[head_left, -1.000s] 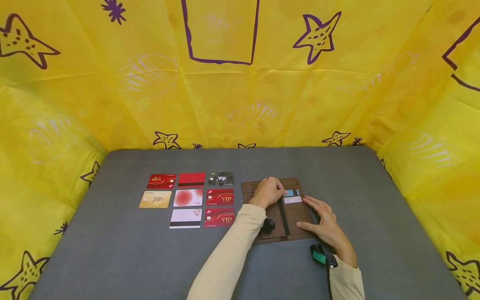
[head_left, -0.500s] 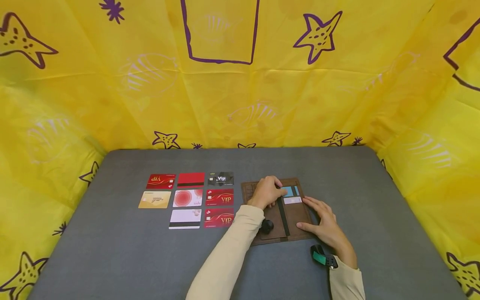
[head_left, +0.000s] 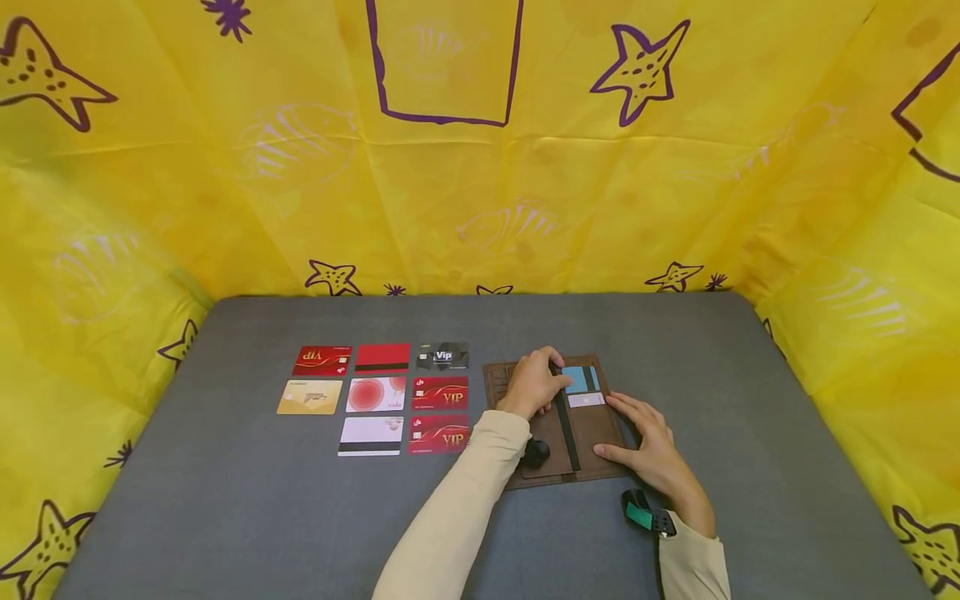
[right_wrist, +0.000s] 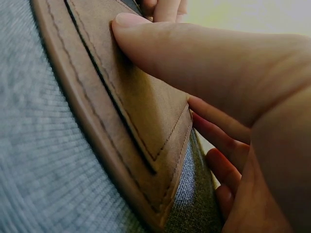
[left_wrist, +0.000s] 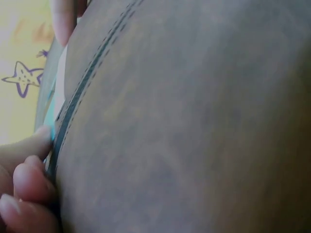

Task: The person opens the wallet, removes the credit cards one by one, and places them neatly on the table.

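A brown leather wallet (head_left: 602, 437) lies spread on the grey table, a black elastic strap (head_left: 567, 437) down its middle. Over its left half, my left hand (head_left: 531, 386) pinches the edge of a blue card (head_left: 582, 380) that stands partly out of a slot near the wallet's top. Just below that, the strip of a white card (head_left: 586, 400) peeks from another slot. My right hand (head_left: 656, 448) holds the wallet's right side, its thumb (right_wrist: 146, 41) on the leather and its fingers along the edge. Behind the strap, part of my left fingers is hidden.
To the left of the wallet, several cards lie in rows: red VIP cards (head_left: 439, 393), a black Vip card (head_left: 442, 357), a gold card (head_left: 310, 397) and a white striped one (head_left: 371, 437). A yellow patterned cloth (head_left: 420, 192) rises behind the table.
The blue card has slid upward, away from me, and more of its face shows above the slot. My right hand and the wallet have stayed in place.
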The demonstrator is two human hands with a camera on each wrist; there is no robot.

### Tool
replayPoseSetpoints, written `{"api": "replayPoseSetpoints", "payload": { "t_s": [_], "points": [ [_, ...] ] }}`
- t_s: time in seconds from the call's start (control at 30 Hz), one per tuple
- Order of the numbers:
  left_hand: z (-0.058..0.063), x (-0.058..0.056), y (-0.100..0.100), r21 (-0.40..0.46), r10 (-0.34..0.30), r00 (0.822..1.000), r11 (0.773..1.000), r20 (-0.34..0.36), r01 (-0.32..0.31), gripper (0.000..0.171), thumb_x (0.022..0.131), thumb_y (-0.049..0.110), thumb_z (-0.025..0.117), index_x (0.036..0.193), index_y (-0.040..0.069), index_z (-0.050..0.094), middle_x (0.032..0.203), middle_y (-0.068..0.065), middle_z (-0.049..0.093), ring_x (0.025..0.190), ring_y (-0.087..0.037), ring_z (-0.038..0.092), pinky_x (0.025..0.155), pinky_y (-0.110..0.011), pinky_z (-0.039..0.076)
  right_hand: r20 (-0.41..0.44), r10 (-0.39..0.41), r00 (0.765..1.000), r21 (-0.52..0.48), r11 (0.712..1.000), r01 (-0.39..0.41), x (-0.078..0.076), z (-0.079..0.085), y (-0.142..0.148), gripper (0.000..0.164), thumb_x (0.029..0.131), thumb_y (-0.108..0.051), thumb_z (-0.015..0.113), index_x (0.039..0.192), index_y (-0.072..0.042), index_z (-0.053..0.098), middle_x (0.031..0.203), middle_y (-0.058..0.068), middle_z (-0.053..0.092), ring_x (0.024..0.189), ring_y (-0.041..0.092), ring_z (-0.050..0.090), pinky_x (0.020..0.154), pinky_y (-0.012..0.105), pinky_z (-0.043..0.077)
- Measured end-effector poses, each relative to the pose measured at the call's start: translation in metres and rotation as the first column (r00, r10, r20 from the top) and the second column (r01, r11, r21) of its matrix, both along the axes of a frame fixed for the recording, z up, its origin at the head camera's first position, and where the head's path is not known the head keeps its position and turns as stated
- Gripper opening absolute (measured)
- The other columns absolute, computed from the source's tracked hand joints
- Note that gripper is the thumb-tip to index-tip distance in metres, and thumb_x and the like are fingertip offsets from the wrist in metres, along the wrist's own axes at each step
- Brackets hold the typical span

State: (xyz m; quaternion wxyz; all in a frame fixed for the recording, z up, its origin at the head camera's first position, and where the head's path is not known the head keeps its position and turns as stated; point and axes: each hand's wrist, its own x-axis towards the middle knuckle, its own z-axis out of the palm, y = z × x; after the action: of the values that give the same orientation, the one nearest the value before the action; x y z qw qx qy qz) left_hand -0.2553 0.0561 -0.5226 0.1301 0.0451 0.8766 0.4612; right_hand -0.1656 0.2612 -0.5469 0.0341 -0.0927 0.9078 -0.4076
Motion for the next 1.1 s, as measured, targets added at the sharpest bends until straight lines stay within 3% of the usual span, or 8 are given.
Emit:
{"api": "replayPoseSetpoints", "payload": {
  "t_s": [0.17, 0.43, 0.77, 1.1],
  "points": [
    [-0.001, 0.001, 0.002, -0.013, 0.025, 1.000, 1.000, -0.014, -0.026, 0.029, 0.093, 0.019, 0.070, 0.120, 0.013, 0.064, 0.046, 0.000, 0.052, 0.029, -0.008, 0.043, 0.032, -0.022, 0.038, -0.004, 0.001, 1.000, -0.001, 1.000, -0.001, 0.000, 0.000, 0.000, 0.076, 0.077, -0.027, 0.083, 0.142, -0.006, 0.051, 0.151, 0.019, 0.042, 0.139, 0.049, 0.023, 0.100, 0.069, 0.016],
    [-0.004, 0.001, -0.006, 0.070, -0.063, 0.998, 0.996, 0.004, 0.063, 0.032, 0.092, 0.020, 0.072, 0.123, 0.013, 0.066, 0.048, -0.001, 0.052, 0.032, -0.010, 0.044, 0.034, -0.023, 0.040, 0.016, 0.001, 1.000, 0.001, 1.000, -0.001, 0.000, 0.001, 0.001, 0.077, 0.077, -0.028, 0.083, 0.143, -0.007, 0.050, 0.153, 0.019, 0.040, 0.140, 0.049, 0.021, 0.101, 0.071, 0.015],
    [0.001, -0.001, -0.010, 0.083, -0.110, 0.993, 0.991, 0.052, 0.105, 0.044, 0.087, 0.022, 0.077, 0.128, 0.012, 0.064, 0.046, -0.002, 0.051, 0.032, -0.011, 0.045, 0.035, -0.024, 0.042, 0.022, 0.003, 1.000, 0.010, 1.000, -0.003, 0.000, 0.000, 0.001, 0.077, 0.078, -0.029, 0.083, 0.144, -0.007, 0.049, 0.153, 0.019, 0.040, 0.140, 0.049, 0.021, 0.100, 0.071, 0.016],
    [0.002, -0.001, -0.009, 0.106, -0.082, 0.994, 0.992, 0.070, 0.074, 0.037, 0.086, 0.016, 0.078, 0.119, 0.007, 0.064, 0.049, -0.003, 0.053, 0.033, -0.010, 0.046, 0.035, -0.024, 0.043, 0.030, 0.001, 1.000, 0.008, 1.000, -0.002, 0.000, 0.001, 0.000, 0.077, 0.079, -0.029, 0.082, 0.144, -0.007, 0.048, 0.153, 0.019, 0.039, 0.140, 0.050, 0.020, 0.101, 0.071, 0.015]
  ]
}}
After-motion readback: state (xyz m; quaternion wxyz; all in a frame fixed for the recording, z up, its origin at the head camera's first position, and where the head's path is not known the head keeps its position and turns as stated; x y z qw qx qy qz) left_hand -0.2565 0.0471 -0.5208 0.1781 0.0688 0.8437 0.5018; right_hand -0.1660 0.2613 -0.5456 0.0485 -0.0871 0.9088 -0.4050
